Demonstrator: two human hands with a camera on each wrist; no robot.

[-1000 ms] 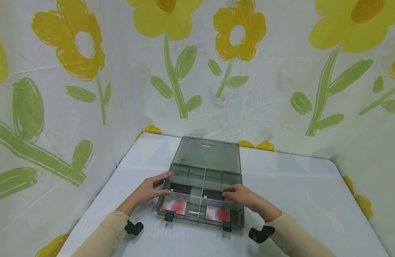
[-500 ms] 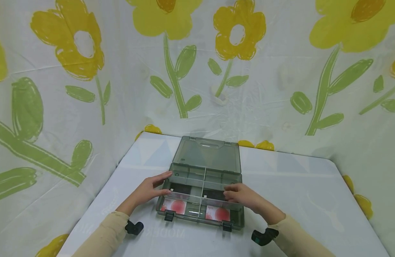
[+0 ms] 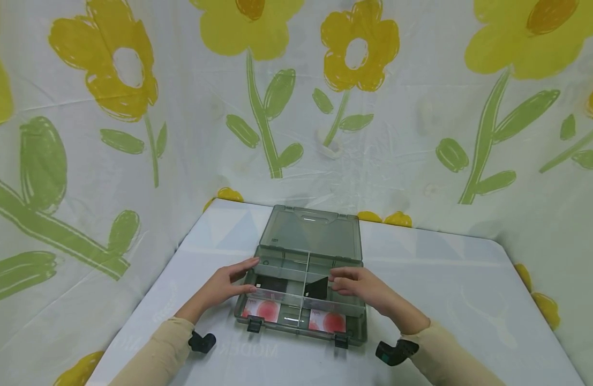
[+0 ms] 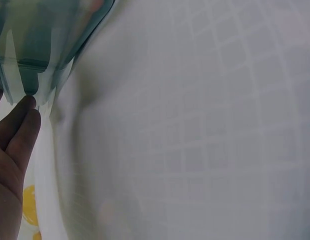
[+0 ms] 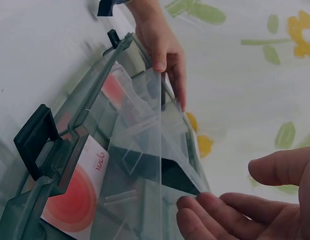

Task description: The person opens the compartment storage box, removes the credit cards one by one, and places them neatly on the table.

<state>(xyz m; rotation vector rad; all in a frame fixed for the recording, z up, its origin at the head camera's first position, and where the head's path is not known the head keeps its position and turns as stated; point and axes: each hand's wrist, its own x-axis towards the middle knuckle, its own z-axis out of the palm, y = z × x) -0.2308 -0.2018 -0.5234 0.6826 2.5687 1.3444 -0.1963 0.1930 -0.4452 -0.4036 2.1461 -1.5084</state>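
Observation:
A translucent grey-green compartment box lies with its lid folded back. My left hand is at its left side, thumb and fingers spread and straight; in the left wrist view the fingertips meet the box's edge. In the right middle compartment a black card stands tilted, its right end raised. My right hand is over that compartment, fingertips right at the raised end. The right wrist view shows the right thumb well apart from the fingers. Another black card lies flat in the left middle compartment.
Two white cards with red circles, a left one and a right one, lie in the front compartments. Clear dividers split the box. Two dark latches stick out in front. A flower-printed curtain surrounds the white table.
The black card in the right middle compartment has gone from flat to tilted, its right end up. My right hand has risen slightly with its fingers straighter. The left hand stays in place.

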